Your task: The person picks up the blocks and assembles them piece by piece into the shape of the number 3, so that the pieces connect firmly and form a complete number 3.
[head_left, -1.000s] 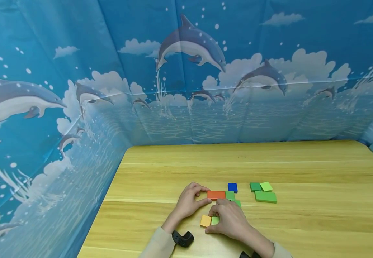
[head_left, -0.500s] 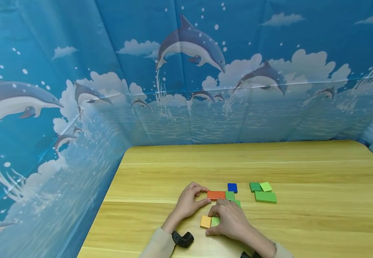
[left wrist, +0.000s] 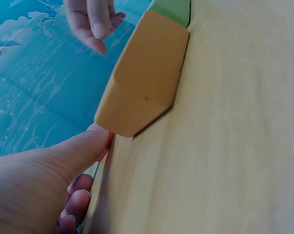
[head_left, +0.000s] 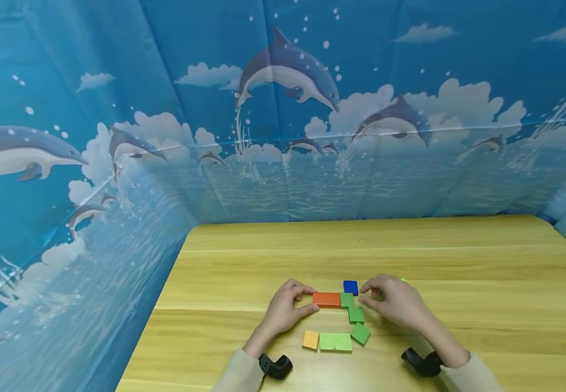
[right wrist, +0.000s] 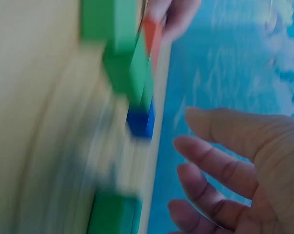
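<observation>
My left hand (head_left: 285, 309) pinches the left end of a flat red block (head_left: 326, 300), thumb and forefinger at its corners. A small green square block (head_left: 346, 300) abuts the red one's right end, and another green square (head_left: 356, 314) sits just below it. Above them lies a blue square block (head_left: 350, 288). My right hand (head_left: 399, 305) hovers just right of the blue block, holding nothing, its fingers loosely bent; the right wrist view shows the fingers apart. Nearer me, an orange block (head_left: 310, 340), a light-green oblong block (head_left: 335, 342) and a turned green square (head_left: 360, 334) form a row.
My right hand mostly covers a group of green blocks on the right; a light-green corner (head_left: 404, 280) peeks out, and a green block (right wrist: 115, 214) shows in the right wrist view. Dolphin-printed curtains (head_left: 283, 163) enclose the back and sides of the wooden table (head_left: 498, 305).
My right hand has left the light-green oblong block and moved up and right to beside the blue block, uncovering the near row. The left hand stays at the red block.
</observation>
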Action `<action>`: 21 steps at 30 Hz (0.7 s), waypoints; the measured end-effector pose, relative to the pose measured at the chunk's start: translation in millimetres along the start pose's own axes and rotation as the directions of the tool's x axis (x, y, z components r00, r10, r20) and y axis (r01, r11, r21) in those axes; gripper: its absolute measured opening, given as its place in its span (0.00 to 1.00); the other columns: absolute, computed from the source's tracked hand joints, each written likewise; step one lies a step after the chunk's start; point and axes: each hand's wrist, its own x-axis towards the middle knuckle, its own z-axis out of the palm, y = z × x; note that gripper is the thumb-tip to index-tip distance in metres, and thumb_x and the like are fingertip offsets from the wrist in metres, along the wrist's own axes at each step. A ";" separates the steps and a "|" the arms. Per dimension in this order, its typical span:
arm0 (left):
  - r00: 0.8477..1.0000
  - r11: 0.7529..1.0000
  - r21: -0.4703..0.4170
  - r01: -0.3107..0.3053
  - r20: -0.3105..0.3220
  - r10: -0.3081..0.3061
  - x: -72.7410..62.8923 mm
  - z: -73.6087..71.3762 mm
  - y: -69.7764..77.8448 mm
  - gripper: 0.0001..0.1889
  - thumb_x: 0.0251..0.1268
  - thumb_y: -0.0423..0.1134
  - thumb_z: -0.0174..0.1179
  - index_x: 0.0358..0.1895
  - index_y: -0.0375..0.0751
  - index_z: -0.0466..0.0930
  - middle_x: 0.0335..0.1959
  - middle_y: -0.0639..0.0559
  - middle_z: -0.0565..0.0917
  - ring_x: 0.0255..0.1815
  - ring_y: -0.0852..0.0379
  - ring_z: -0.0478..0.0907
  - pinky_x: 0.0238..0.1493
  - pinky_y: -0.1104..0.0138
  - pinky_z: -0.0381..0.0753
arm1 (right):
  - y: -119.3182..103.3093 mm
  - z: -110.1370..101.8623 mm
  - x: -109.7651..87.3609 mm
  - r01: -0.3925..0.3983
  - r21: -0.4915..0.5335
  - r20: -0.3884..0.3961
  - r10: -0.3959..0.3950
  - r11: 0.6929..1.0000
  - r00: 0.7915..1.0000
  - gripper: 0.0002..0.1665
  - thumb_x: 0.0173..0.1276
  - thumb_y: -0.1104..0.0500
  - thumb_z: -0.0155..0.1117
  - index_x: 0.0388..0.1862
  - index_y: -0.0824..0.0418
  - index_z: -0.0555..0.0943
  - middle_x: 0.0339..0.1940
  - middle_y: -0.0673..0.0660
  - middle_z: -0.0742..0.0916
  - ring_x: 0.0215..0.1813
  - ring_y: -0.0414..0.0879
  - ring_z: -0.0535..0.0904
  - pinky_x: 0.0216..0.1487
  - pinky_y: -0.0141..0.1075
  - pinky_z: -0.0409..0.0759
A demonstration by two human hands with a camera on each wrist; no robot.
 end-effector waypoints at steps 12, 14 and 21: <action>1.000 1.000 0.013 0.020 0.009 -0.020 2.1 2.9 -1.9 0.20 0.58 0.57 0.63 0.49 0.52 0.82 0.35 0.60 0.70 0.33 0.64 0.64 0.36 0.69 0.63 | 42.7 -11.0 0.1 -0.118 -0.129 -0.021 0.117 0.985 0.993 0.23 0.53 0.50 0.75 0.45 0.61 0.84 0.28 0.51 0.73 0.24 0.43 0.65 0.20 0.37 0.63; 1.000 1.000 0.013 0.024 0.010 -0.024 2.8 3.0 -2.3 0.20 0.58 0.57 0.63 0.49 0.52 0.82 0.35 0.60 0.70 0.33 0.64 0.64 0.36 0.69 0.63 | 43.5 -11.3 0.9 -0.117 -0.142 -0.023 0.115 0.983 0.993 0.24 0.53 0.49 0.75 0.45 0.61 0.84 0.28 0.51 0.73 0.24 0.42 0.64 0.20 0.37 0.63; 1.000 1.000 0.021 0.014 -0.005 -0.014 4.8 2.6 -2.0 0.19 0.58 0.56 0.64 0.49 0.52 0.83 0.35 0.60 0.70 0.33 0.64 0.64 0.36 0.70 0.64 | 40.9 -14.2 7.7 -0.104 -0.171 -0.018 0.102 0.980 0.995 0.18 0.52 0.53 0.76 0.39 0.61 0.86 0.25 0.49 0.74 0.24 0.42 0.65 0.21 0.36 0.64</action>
